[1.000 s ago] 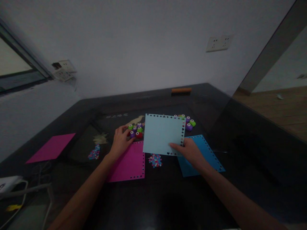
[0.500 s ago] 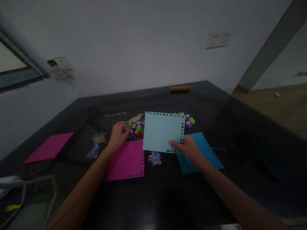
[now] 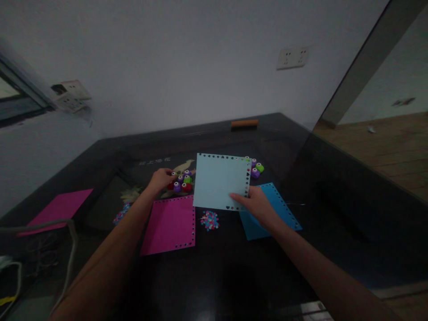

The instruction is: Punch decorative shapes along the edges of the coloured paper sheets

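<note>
My right hand (image 3: 256, 203) grips a light blue paper (image 3: 219, 182) by its lower right corner, thumb on top; shaped holes line its top and right edges. My left hand (image 3: 161, 178) is at the left side of a cluster of small purple, green and red punches (image 3: 183, 182); its fingertips are partly hidden there, so its hold is unclear. More punches (image 3: 257, 168) sit behind the paper's right edge. Below lie a pink paper (image 3: 170, 225) with punched edges, a pile of small confetti (image 3: 210, 220) and a darker blue paper (image 3: 279, 209).
Another pink sheet (image 3: 62, 207) lies at the far left of the dark table (image 3: 214, 276). More confetti (image 3: 122, 213) is partly behind my left forearm. An orange-brown bar (image 3: 244, 123) rests near the wall. Grey cables (image 3: 72, 249) run at the lower left.
The whole view has shifted, so things appear further left. My left hand has drawn back slightly at the punches' left side. My right hand still holds the light blue paper.
</note>
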The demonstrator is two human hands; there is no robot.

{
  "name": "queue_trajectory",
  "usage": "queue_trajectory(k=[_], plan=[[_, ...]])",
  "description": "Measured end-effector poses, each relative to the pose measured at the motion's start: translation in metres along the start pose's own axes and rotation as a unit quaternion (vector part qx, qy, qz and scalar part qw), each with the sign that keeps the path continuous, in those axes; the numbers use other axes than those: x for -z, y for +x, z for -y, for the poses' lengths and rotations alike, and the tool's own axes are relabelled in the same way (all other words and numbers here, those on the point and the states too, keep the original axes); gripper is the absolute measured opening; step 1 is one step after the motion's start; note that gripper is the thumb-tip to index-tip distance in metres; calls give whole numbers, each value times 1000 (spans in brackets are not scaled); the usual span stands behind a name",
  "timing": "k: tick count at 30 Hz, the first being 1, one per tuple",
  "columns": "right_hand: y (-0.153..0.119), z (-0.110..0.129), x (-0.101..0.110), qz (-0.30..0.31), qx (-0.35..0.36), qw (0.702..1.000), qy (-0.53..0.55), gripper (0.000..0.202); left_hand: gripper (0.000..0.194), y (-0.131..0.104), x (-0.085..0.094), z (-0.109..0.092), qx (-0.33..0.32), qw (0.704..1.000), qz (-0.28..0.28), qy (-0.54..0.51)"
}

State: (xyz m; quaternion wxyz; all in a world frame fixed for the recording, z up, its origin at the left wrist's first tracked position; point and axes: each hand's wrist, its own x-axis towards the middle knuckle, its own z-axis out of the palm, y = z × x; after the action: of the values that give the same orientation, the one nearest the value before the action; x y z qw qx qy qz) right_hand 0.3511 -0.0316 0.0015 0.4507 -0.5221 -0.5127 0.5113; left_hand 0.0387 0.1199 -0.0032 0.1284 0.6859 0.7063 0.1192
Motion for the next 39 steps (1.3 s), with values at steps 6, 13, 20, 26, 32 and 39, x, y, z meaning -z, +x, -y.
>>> queue_trajectory(k=[6,13,20,26,32,39], plan=[[0,1,0,-10,-5,1000,24,20,29,8,5,1,-9,999,24,43],[0,0,0,-5,-13,999,47,22,22,13,7,-1,-7,995,29,90],[0,0,0,-7,-8,999,38,21,21,10,8,3,6,998,13,62],[-1,1,-2,-6,-12,999,47,22,35,-15,26,-3,15,996,-83,-1],[-3,3,-5,-16,-30,992,120,28,48,-74,35,-32,-33,921,-6,-387],[-7,8,-12,-24,-68,968,239,32,38,-154,-11,-80,65,671,190,-714]])
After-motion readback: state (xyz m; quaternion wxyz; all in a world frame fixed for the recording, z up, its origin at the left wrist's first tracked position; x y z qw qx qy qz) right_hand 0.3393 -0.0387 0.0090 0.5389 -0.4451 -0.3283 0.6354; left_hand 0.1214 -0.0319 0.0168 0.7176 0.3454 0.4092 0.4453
